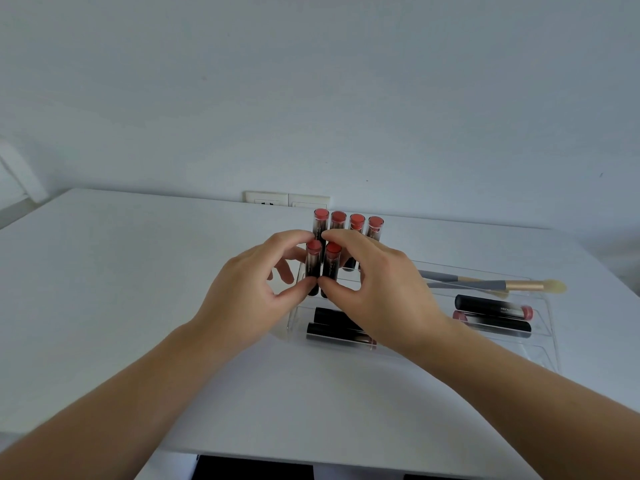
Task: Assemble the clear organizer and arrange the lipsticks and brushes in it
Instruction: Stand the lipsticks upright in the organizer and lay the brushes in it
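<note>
On the white table point(138, 289), head view: clear organizer point(545, 327) sits right of centre, near the far edge, below a wall socket point(287, 199)

Back row: four lipsticks point(346, 221) upright side by side, red ends up, at the organizer's left rear. Which slots they occupy cannot be told through the clear walls

Second row, just in front: two more upright lipsticks, touching or nearly touching each other. Left hand point(242, 292) pinches the left tube point(313, 263), index fingertip near its red top, thumb against its lower part. Right hand point(377, 282) pinches the right tube point(332, 266) the same way, index finger curled over the top, thumb at the bottom. Remaining fingers of both hands loosely curled

Front left compartment: two black tubes point(332, 327) lying flat, partly hidden under the right wrist

Front right compartment: two lipsticks point(491, 311) lying flat, side by side, pink ends pointing opposite ways

Behind those: two brushes point(502, 284) lying flat across the organizer, grey handles, gold ferrules; one pale bristle head reaches the right wall. Second brush head is not clearly resolved

Both forearms bare, entering from the bottom corners
</note>
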### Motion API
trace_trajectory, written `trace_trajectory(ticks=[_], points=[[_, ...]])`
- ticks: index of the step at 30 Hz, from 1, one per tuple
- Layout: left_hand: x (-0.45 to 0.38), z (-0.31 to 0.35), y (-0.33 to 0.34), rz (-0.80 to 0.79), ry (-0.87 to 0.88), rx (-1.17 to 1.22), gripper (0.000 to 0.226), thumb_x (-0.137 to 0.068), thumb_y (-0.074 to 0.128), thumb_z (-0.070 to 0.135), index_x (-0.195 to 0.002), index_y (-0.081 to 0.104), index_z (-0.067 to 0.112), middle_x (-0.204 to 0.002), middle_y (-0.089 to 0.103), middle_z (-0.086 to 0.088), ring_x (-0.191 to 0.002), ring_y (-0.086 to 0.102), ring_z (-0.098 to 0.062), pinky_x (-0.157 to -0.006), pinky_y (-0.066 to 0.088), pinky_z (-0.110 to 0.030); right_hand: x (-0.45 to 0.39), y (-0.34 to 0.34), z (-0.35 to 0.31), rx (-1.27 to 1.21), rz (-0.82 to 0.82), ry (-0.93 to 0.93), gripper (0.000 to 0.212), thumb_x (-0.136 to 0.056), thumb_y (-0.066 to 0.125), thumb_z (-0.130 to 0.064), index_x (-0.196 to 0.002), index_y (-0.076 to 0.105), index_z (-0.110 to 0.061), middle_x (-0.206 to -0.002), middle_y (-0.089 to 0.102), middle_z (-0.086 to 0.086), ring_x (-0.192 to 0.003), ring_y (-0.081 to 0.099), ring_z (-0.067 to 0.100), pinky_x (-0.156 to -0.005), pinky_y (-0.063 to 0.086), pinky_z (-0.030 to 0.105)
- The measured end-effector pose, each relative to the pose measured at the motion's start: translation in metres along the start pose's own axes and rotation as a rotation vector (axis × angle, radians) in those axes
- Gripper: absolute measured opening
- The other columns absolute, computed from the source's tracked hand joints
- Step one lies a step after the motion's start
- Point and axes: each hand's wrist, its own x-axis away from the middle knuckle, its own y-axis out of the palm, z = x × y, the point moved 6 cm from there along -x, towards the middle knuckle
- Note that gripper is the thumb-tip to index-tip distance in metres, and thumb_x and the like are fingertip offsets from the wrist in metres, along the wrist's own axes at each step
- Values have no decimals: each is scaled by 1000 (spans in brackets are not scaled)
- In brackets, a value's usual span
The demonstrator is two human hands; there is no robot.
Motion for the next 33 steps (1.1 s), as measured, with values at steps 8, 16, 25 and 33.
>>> trace_trajectory(ticks=[8, 16, 25, 33], points=[[2, 0, 0, 11, 8, -15, 53, -80, 71, 41, -127, 46, 45, -110, 63, 29, -81, 64, -7, -69, 49, -24, 1, -1, 0, 9, -13, 3, 45, -88, 71, -35, -131, 56, -31, -100, 63, -17, -63, 45, -12, -64, 37, 17], [2, -1, -2, 10, -1, -50, 55, -82, 81, 30, -127, 51, 43, -102, 66, 28, -79, 63, -7, -68, 51, -26, 0, -2, -2, 13, -19, -16, 46, -89, 71, -35, -132, 56, -30, -104, 66, -15, -62, 42, -13, -67, 41, 20], [3, -1, -1, 16, 3, -28, 59, -79, 72, 46, -131, 44, 49, -109, 63, 31, -81, 62, -2, -70, 46, -17, 7, -25, 0, -38, 70, -38, 40, -87, 71, -26, -127, 61, -26, -94, 60, -10, -67, 54, 3, -64, 41, 21], [4, -4, -5, 47, -73, 24, 57, -78, 71, 55, -129, 51, 40, -111, 63, 29, -88, 62, -8, -73, 45, -21, 18, -91, 45, 187, -102, -56, 5, -84, 65, -31, -89, 67, -31, -78, 59, -15, -58, 56, 9, -59, 50, 33]])
